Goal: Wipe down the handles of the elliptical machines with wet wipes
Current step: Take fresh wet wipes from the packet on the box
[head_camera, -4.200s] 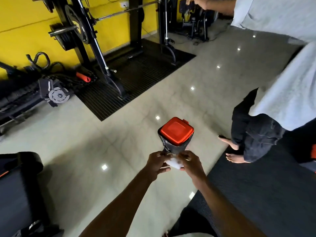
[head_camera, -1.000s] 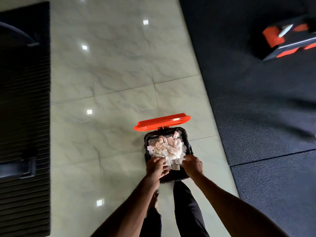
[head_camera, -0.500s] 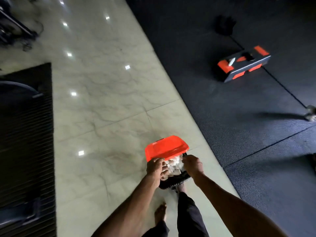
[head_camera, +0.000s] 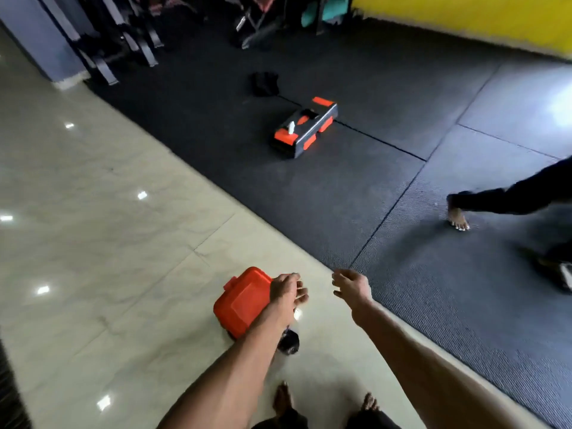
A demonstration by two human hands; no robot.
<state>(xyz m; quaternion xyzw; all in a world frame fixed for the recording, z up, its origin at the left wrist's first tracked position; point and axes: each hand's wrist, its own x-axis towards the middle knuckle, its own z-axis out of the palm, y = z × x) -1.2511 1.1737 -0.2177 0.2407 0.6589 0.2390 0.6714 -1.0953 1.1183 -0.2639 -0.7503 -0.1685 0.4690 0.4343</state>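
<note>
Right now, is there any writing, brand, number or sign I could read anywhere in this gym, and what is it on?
None can be read.
Orange bin lid: plain, no lettering shows.
Black and orange box on the mat: any marks are too small and blurred to read.
Yellow wall: no sign shows.

Glossy tile floor (head_camera: 102, 230), rough matt mat (head_camera: 433, 305)

Tally: 2 hands (left hand (head_camera: 286, 289), right hand (head_camera: 351, 284)); 1 orange-lidded bin (head_camera: 241, 300); 1 black-orange box (head_camera: 305, 126); 3 bare feet (head_camera: 458, 218).
</note>
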